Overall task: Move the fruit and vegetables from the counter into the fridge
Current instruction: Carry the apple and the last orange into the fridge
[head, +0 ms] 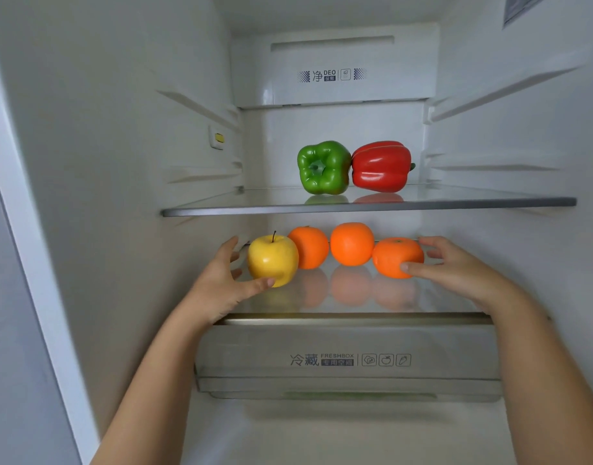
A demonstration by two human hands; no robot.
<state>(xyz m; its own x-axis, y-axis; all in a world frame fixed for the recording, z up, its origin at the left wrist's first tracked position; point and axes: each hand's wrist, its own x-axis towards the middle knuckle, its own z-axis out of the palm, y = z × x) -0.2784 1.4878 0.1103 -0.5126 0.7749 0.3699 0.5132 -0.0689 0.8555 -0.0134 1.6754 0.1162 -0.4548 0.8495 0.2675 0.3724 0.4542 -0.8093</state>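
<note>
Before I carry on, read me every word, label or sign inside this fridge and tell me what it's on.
"净 DEO": white plastic back panel; tiny characters beneath DEO unreadable.
"冷藏 FRESHBOX": translucent grey drawer front, then leafy-vegetable, apple and carrot icons; the boxed characters beneath FRESHBOX are too small.
Grey sticker, upper right wall: blurred, unreadable.

Three oranges [309, 247] [352, 244] [394, 258], two peppers [323, 167] [380, 166], one apple [272, 260]
</note>
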